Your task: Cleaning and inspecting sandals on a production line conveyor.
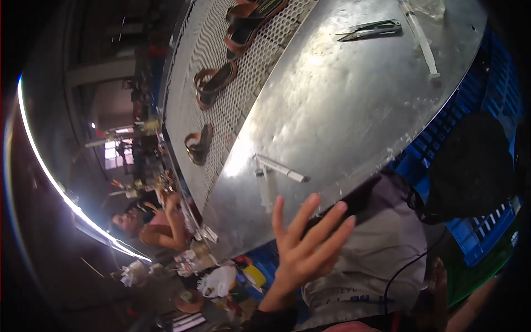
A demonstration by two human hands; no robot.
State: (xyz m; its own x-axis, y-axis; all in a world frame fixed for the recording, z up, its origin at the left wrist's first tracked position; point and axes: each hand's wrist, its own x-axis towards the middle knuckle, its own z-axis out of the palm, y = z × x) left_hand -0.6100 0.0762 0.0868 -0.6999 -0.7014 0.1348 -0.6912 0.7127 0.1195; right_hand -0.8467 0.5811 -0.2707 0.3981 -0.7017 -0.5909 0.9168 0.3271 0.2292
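Note:
My left hand point(312, 243) is open, its fingers spread, at the near edge of a shiny metal table point(326, 105). Nothing is in it. Just beyond the fingertips lie a clear syringe point(267, 191) and a slim white stick-like piece point(281, 168). Farther off on the metal are a pair of thread snips point(370, 30) and a longer syringe point(421, 44) with a white plunger, beside a clear plastic bag point(431, 8). My right hand is not in view; a strip of bare skin shows at the lower right.
Brown strappy sandals point(214, 83) stand in a row on a white mesh conveyor point(251, 72) along the table's far side. Blue plastic crates point(475, 232) and a black bag-like thing point(470, 166) are at right. Another person point(160, 227) sits at far left.

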